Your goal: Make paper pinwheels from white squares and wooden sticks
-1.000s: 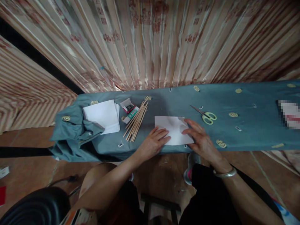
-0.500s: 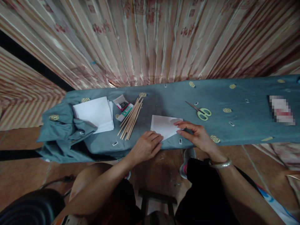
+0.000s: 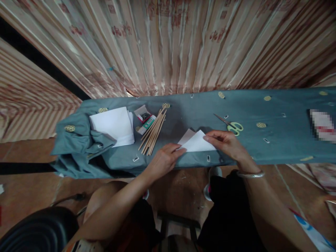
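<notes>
Between my hands, over the near part of the covered table, is a folded sheet of white paper point(image 3: 197, 142) with two pointed corners at its top. My left hand point(image 3: 166, 158) pinches its lower left end between thumb and fingers. On the right side, my right hand point(image 3: 225, 140) grips the paper's edge with thumb and forefinger. To the left lies a bundle of thin wooden sticks point(image 3: 153, 134). Scissors with light green handles point(image 3: 235, 128) rest just beyond my right hand.
A stack of white paper point(image 3: 114, 126) lies at the left, partly under bunched cloth point(image 3: 78, 140). Near the sticks are a small open box with dark contents point(image 3: 144, 114) and a green-and-white box point(image 3: 147, 124). A blurred-out flat object point(image 3: 322, 124) lies far right. Curtains point(image 3: 168, 52) hang behind the table point(image 3: 278, 108).
The paper has been turned and refolded, so a second pointed flap shows. My right hand now grips its right edge more closely. The whole view has shifted slightly.
</notes>
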A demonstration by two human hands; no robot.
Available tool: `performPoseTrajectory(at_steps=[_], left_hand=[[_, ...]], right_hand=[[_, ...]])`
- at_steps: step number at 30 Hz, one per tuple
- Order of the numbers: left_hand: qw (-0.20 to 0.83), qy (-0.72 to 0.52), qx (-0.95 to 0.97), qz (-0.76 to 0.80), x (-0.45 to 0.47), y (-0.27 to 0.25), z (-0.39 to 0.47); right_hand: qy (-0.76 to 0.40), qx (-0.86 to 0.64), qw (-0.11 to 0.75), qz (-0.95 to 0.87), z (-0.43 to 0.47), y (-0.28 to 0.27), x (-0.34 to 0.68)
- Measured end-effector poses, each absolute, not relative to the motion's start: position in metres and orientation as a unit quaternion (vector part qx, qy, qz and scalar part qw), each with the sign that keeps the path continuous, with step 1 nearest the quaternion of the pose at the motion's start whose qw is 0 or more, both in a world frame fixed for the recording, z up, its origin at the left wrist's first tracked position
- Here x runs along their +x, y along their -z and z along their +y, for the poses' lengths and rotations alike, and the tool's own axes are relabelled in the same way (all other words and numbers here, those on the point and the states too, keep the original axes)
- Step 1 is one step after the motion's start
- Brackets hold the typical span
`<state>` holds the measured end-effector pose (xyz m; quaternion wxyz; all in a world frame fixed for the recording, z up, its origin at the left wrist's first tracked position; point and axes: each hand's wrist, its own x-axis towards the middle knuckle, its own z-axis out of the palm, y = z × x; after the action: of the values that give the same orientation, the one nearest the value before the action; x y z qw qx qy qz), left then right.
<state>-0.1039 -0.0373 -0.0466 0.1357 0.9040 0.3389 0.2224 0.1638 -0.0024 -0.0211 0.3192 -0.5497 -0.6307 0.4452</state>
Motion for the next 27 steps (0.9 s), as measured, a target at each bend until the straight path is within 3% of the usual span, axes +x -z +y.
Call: performPoseTrajectory(at_steps=[5, 14, 27], left_hand=[[0.081, -0.225, 0.916, 0.321, -0.092, 0.044, -0.05], [0.075, -0.139, 0.933, 0.323, -0.07, 0.062, -0.064], [0.078, -0.12, 0.926, 0.348, -0.073, 0.064, -0.059]], right_hand=[[-0.378, -0.572, 0.281, -0.672, -0.011, 0.038, 0.165], [-0.21, -0.567, 0.324, -0.728, 0.014, 0.06, 0.143], [-0.147, -0.592, 0.338, -0.717, 0.018, 0.072, 0.135]])
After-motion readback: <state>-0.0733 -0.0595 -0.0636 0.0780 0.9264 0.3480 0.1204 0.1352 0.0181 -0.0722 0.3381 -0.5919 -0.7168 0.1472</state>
